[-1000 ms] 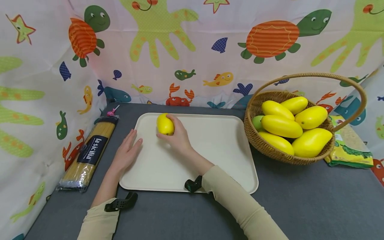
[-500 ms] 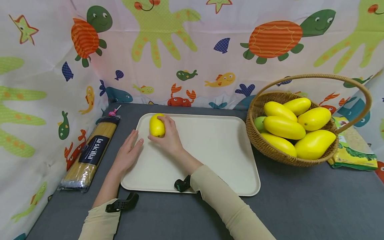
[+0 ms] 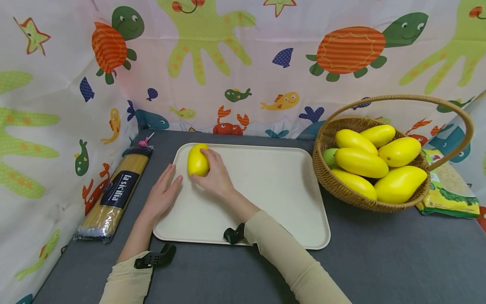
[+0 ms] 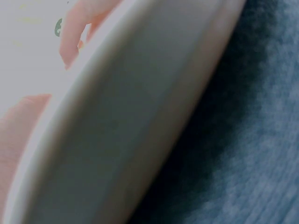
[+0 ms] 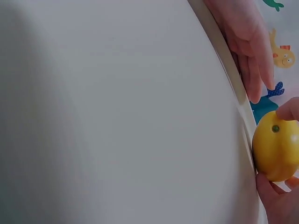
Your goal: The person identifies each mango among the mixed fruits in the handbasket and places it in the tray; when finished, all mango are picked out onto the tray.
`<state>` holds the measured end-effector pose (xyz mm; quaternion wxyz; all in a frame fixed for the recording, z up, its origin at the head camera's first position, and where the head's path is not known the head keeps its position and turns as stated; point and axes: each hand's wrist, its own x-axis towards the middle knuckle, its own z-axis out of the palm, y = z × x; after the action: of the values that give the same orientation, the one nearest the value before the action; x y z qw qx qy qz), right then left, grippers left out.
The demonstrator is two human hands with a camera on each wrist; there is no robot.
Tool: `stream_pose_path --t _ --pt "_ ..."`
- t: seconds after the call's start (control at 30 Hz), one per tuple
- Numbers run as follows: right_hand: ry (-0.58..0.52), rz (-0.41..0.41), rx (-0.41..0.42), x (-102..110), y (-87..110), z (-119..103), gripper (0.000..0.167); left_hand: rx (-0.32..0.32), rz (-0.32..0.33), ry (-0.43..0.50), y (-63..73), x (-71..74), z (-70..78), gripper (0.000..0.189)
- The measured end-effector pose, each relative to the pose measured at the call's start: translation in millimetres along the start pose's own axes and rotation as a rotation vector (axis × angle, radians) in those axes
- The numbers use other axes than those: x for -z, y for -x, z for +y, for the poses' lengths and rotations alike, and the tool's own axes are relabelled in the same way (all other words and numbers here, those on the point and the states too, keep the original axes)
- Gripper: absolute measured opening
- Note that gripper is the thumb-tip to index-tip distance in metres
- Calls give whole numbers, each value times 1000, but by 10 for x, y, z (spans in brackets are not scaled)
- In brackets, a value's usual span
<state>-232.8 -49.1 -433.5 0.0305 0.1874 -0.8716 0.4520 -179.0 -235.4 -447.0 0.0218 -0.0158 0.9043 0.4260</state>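
Note:
A yellow mango stands at the far left corner of the cream tray. My right hand pinches it from the right side, thumb at the near end and fingers behind. The right wrist view shows the mango's green stem spot between thumb and fingertip. My left hand lies along the tray's left edge with its fingers straight, apart from the mango. In the left wrist view the tray's rim covers most of that hand.
A wicker basket with an arched handle stands right of the tray, holding several yellow mangoes and a green fruit. Spaghetti and a pink lollipop lie left. Behind the basket is a yellow-green bag.
My right hand has moved the mango left toward the tray's far left corner. In the last half second both have hardly moved. The left hand stays at the tray's edge.

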Motion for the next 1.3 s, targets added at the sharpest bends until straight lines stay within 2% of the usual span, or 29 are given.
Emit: stream_pose_path --t 0.57,0.93,1.07,1.3 --pt "-2 0 -30 0 2 20 78 8 -7 -6 13 6 10 72" --pt "-3 -1 -78 112 39 -35 79 1 5 -3 -15 -3 -22 71" --pt "-50 2 -92 203 77 -45 68 8 4 -2 -15 -3 -19 70" --pt "-188 -22 -77 555 219 -59 30 28 -10 19 -11 -1 -13 70"
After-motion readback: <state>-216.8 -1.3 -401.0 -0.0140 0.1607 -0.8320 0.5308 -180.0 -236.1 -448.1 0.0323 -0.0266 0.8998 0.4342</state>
